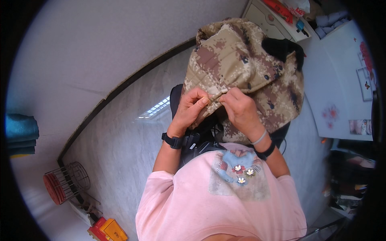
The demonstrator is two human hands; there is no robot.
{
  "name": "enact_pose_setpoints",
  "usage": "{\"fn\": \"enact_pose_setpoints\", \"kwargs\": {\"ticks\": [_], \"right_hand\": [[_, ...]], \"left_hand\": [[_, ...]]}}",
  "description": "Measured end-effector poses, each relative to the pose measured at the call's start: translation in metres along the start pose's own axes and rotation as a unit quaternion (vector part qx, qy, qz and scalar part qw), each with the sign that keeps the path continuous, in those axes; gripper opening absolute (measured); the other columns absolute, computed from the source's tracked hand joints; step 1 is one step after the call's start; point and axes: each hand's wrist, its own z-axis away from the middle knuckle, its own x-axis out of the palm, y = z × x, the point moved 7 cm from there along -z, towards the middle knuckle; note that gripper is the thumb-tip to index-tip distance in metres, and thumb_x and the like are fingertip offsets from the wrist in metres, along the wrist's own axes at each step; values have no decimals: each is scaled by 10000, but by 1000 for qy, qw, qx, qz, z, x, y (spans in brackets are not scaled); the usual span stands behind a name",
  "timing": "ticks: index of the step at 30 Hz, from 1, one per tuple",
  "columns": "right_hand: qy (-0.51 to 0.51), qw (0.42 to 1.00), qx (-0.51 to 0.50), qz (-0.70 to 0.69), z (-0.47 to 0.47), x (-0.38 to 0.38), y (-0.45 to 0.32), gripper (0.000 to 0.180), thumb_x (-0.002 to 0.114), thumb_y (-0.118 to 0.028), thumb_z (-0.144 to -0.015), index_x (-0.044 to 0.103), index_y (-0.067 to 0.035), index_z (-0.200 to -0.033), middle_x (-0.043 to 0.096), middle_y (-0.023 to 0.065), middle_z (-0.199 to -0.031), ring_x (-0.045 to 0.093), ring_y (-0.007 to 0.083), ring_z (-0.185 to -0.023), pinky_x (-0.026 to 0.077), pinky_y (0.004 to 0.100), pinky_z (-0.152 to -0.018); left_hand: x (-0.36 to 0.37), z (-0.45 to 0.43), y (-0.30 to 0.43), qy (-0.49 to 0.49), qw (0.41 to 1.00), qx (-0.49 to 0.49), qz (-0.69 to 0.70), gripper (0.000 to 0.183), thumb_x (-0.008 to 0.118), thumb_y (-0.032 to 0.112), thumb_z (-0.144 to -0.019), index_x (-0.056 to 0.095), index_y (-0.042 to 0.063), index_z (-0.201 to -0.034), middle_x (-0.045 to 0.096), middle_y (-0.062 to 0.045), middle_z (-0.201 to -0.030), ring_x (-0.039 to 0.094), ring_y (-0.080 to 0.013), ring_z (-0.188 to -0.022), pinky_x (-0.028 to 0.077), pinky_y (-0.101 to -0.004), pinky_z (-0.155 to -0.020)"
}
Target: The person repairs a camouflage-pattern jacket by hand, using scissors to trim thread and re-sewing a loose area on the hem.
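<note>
A quilted camouflage jacket [229,60] in tan and brown lies across my lap, with dark round buttons and a black fuzzy collar [282,49] at its far right. My left hand [194,107] pinches the jacket's near edge between thumb and forefinger. Close beside it, my right hand [239,107] has its fingertips drawn together on the same edge. Between the fingertips something small and dark shows, too small to make out. Both wrists wear black bands.
A cabinet with drawers [267,21] stands at the far right, bags on top. To the right is a white panel with flower pictures [337,99]. A wire basket [68,183] and a yellow box [113,230] are at lower left. Grey flooring [120,144] runs along the wall.
</note>
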Motion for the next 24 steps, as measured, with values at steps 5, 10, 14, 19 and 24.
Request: {"fn": "enact_pose_setpoints", "kwargs": {"ticks": [5,10,14,19,24], "right_hand": [[6,1000,3,-14,1,-1,1,96,569,26,-723,558,-37,-795,500,124,-746,545,307,-678,440,355,-578],[-3,997,9,-74,-1,-3,5,94,573,5,-723,569,-43,-802,505,124,-758,541,312,-697,441,359,-596],[-23,994,16,-103,-1,-1,10,115,571,13,-721,576,-45,-820,510,128,-766,537,318,-715,438,359,-617],[-22,993,-14,-118,-2,2,20,95,569,35,-708,549,-9,-790,504,126,-740,531,295,-674,425,318,-594],[-40,985,10,-167,-2,9,31,86,563,18,-718,550,-30,-788,510,126,-741,526,308,-694,422,343,-609]], "left_hand": [[4,0,5,5,999,-3,32,123,548,159,-875,534,51,-818,540,17,-803,439,-32,-731,368,-170,-636],[-3,-2,-11,-2,993,-40,114,131,535,154,-882,520,49,-806,571,-24,-838,471,-46,-742,375,-175,-634],[-3,-3,-13,-5,990,-42,134,144,536,164,-881,512,51,-794,566,-28,-836,454,-41,-697,370,-173,-609],[1,-7,-9,-63,978,-24,198,167,566,213,-861,516,64,-801,543,-109,-1028,414,-58,-629,373,-189,-597],[2,-10,-9,-93,976,12,196,178,577,221,-853,519,69,-780,495,-93,-1023,369,-62,-626,356,-198,-603]]}}
